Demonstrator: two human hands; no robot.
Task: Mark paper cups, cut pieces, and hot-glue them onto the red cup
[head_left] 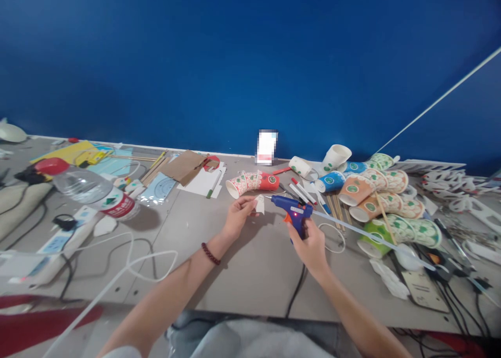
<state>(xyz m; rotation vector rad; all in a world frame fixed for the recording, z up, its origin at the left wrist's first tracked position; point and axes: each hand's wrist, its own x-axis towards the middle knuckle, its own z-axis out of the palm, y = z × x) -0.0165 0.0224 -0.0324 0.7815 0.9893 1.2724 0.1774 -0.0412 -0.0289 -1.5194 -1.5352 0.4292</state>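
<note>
My right hand [309, 243] grips a blue hot glue gun [291, 209] with an orange trigger, a red light glowing on its side and a clear glue stick trailing out behind it to the right. Its nozzle points left at a small white paper piece [260, 204]. My left hand [238, 215] pinches that piece between its fingertips just above the grey table [242, 264]. A dark bead bracelet [210, 254] circles my left wrist. The gun's black cord runs down toward the table's front edge.
Stacked patterned paper cups [254, 181] lie behind the hands, with a pile of loose cups [376, 191], sticks and markers to the right. A water bottle [88, 188], power strip [58, 240] and white cables sit left. Cardboard and paper sheets lie by the blue wall.
</note>
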